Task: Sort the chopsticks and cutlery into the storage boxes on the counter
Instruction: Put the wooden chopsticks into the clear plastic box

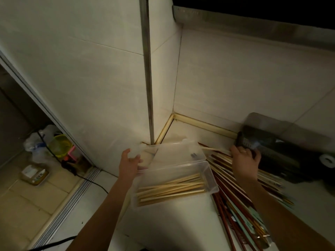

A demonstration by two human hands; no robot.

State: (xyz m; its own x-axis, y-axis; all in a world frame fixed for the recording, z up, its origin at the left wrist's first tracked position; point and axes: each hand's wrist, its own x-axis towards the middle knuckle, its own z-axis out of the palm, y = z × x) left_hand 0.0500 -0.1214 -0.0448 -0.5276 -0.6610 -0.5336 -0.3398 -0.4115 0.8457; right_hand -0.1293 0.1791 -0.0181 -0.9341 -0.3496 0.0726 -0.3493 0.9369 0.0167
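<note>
A clear plastic storage box [212, 178] lies on the white counter with several pale wooden chopsticks [170, 190] inside. Its clear lid [174, 153] stands open behind it. My left hand [129, 163] grips the left end of the box at the lid hinge. To the right, a loose heap of mixed chopsticks [241, 211], dark red, pale wood and pale green, spreads across the counter. My right hand [243, 161] is over the far end of that heap and pinches a pale wooden chopstick [215, 149] that points left toward the lid.
A dark smoky box [282, 149] with an open lid stands against the tiled wall at the right. The counter's corner [163, 232] drops to the floor at the left, where a yellow bucket [59, 144], plastic bags, a cardboard box [33, 173] and a black cable [94, 183] lie.
</note>
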